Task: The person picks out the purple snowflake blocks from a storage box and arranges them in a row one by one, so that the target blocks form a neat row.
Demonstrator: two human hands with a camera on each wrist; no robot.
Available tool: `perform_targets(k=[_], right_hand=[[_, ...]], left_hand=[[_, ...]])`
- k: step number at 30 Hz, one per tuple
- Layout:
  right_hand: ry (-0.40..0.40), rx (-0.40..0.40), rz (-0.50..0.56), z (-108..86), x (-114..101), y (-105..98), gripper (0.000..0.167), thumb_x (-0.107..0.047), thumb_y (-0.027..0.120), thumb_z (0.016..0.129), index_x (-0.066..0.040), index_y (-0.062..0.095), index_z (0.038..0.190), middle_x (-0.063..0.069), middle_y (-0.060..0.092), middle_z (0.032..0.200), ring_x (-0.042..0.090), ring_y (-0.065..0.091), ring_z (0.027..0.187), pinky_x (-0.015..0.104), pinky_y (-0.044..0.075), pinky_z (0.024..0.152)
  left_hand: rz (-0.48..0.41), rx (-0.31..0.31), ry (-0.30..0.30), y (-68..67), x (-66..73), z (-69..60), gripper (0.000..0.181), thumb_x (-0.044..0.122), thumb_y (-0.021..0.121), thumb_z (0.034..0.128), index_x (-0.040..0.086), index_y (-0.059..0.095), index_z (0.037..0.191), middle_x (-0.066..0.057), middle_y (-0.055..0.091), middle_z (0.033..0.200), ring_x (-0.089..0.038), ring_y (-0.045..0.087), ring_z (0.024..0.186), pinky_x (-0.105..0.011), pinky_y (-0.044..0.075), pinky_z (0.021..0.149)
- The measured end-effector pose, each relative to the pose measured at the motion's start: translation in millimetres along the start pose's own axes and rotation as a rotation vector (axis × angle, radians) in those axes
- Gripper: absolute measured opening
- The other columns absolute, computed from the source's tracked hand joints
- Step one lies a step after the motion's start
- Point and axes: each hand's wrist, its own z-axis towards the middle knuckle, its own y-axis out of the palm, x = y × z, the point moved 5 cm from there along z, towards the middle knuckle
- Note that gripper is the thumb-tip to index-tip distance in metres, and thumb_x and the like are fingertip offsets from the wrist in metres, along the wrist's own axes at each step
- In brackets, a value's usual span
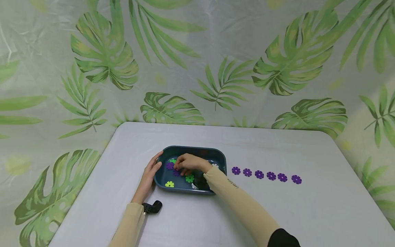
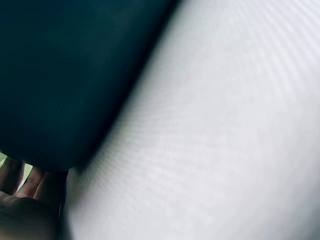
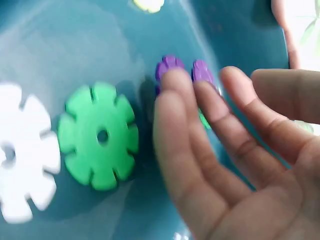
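Beige cloth sleeves (image 1: 243, 207) come nearest my head camera; beyond them I see a glossy dark-teal tray (image 1: 185, 191) with rounded corners, set on a smooth white-covered table (image 1: 185, 223); inside the tray lie thin, notched, flower-shaped discs with central holes, among them a green disc (image 3: 100, 137), a white disc (image 3: 25, 150) and a yellow disc (image 1: 169, 184); six purple flower-shaped discs (image 1: 259, 174) make a row off the tray's right end; two purple discs within the tray (image 1: 170, 166), toward its left end, are right by the right hand's (image 1: 191, 163) fingertips; I make out those fingers loosely bent and slightly apart, nothing visibly held, though I cannot tell whether they touch purple; the left hand (image 1: 148, 173) rests against the tray's left end, fingers fairly straight, thumb apart at the rim.
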Motion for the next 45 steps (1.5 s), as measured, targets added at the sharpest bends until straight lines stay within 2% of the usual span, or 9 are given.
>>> perform_targets(k=[4,9,15,22,26,30,37,40,45], right_hand=[[-0.008,-0.032,0.055,4.0,0.3,4.0,0.022,-0.002,0.047,0.097,0.006,0.061,0.112,0.013,0.060,0.105,0.030,0.066,0.082,0.035,0.056,0.072],[-0.010,-0.045,0.044,5.5,0.0,5.5,0.023,0.001,0.045,0.096,0.009,0.060,0.113,0.014,0.057,0.104,0.031,0.066,0.082,0.036,0.055,0.076],[-0.006,-0.038,0.025,3.9,0.2,4.0,0.025,0.006,0.044,0.094,0.009,0.060,0.112,0.013,0.058,0.102,0.025,0.064,0.075,0.035,0.055,0.075],[-0.031,0.039,-0.019,1.1,0.0,-1.3,0.010,0.006,0.052,0.090,0.009,0.060,0.096,0.007,0.057,0.080,0.015,0.058,0.061,0.027,0.054,0.062],[-0.068,0.061,-0.015,-2.6,0.4,-7.0,0.009,0.003,0.055,0.091,0.007,0.059,0.097,0.004,0.055,0.076,0.013,0.054,0.058,0.025,0.049,0.056],[-0.143,0.047,0.006,-12.5,-1.1,-16.6,0.015,0.002,0.052,0.092,0.007,0.059,0.104,0.006,0.056,0.079,0.014,0.056,0.059,0.026,0.050,0.058],[-0.243,0.023,0.070,-43.8,-0.7,-45.7,0.016,0.000,0.052,0.094,0.005,0.059,0.108,0.009,0.060,0.081,0.023,0.062,0.066,0.046,0.054,0.069],[-0.258,0.042,0.087,-59.8,4.9,-60.9,0.017,-0.002,0.053,0.094,0.005,0.059,0.109,0.009,0.061,0.082,0.026,0.062,0.068,0.050,0.053,0.070],[-0.240,0.113,0.116,-89.9,25.2,-88.4,0.020,-0.007,0.055,0.095,0.003,0.059,0.112,0.013,0.059,0.086,0.036,0.062,0.073,0.048,0.054,0.070]], left_hand=[[0.009,-0.001,-0.006,0.8,0.4,0.9,0.046,0.020,0.041,0.1037,0.015,0.035,0.149,-0.005,0.023,0.156,-0.029,0.007,0.144,-0.050,0.006,0.113],[0.002,-0.007,-0.015,1.8,1.2,2.3,0.046,0.021,0.041,0.1038,0.017,0.035,0.149,-0.004,0.022,0.156,-0.028,0.006,0.144,-0.050,0.007,0.113],[0.010,-0.013,-0.009,3.0,2.1,4.6,0.045,0.021,0.041,0.1040,0.017,0.035,0.149,-0.004,0.022,0.156,-0.028,0.006,0.144,-0.050,0.007,0.113],[0.002,-0.006,-0.003,3.9,2.0,4.9,0.045,0.018,0.040,0.1039,0.015,0.035,0.149,-0.005,0.023,0.155,-0.026,0.008,0.144,-0.048,0.007,0.114],[0.006,-0.003,-0.002,4.2,2.6,4.3,0.045,0.019,0.041,0.1038,0.015,0.035,0.149,-0.005,0.024,0.155,-0.027,0.008,0.144,-0.048,0.007,0.114],[0.012,0.003,-0.005,4.5,2.9,3.6,0.045,0.019,0.041,0.1036,0.015,0.036,0.148,-0.005,0.024,0.155,-0.027,0.008,0.144,-0.049,0.006,0.114],[0.011,0.016,-0.004,2.3,0.1,2.6,0.045,0.019,0.041,0.1037,0.015,0.037,0.148,-0.004,0.025,0.155,-0.025,0.009,0.144,-0.047,0.007,0.114],[0.009,0.020,-0.005,1.4,-1.1,1.8,0.045,0.019,0.042,0.1037,0.016,0.037,0.148,-0.003,0.026,0.155,-0.024,0.009,0.144,-0.047,0.007,0.114],[0.012,0.019,-0.002,0.6,-0.8,0.0,0.045,0.019,0.042,0.1036,0.016,0.037,0.148,-0.004,0.025,0.155,-0.025,0.008,0.144,-0.048,0.006,0.114]])
